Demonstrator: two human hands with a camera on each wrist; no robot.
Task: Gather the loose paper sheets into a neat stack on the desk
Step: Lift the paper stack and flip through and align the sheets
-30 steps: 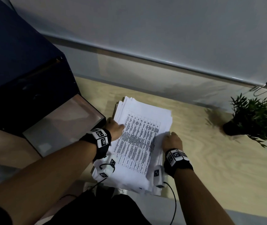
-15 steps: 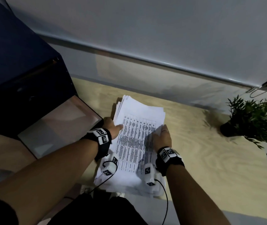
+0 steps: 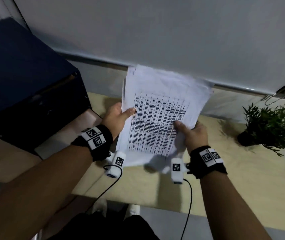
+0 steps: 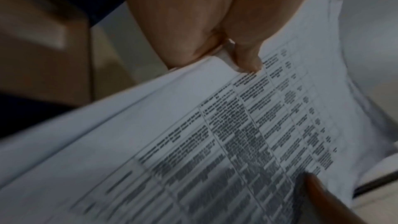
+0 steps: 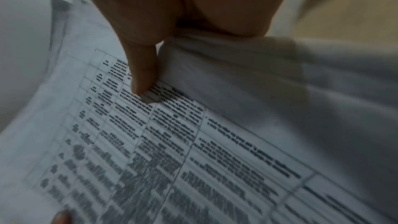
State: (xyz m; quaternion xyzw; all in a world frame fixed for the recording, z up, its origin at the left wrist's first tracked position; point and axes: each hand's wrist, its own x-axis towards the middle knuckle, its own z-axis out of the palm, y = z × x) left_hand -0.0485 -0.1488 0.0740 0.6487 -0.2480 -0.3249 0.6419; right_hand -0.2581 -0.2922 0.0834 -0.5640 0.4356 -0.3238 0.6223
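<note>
Now both hands [image 3: 116, 116] [image 3: 194, 134] hold the paper stack [image 3: 159, 116] — lifted off the desk [image 3: 242, 179].

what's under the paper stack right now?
The paper stack is held above the desk by the left hand and right hand. Fingers beneath and the desk directly below are hidden.

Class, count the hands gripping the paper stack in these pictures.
2. The left hand grips the paper stack at its left edge; the right hand grips its right edge. Fingers beneath are hidden.
</note>
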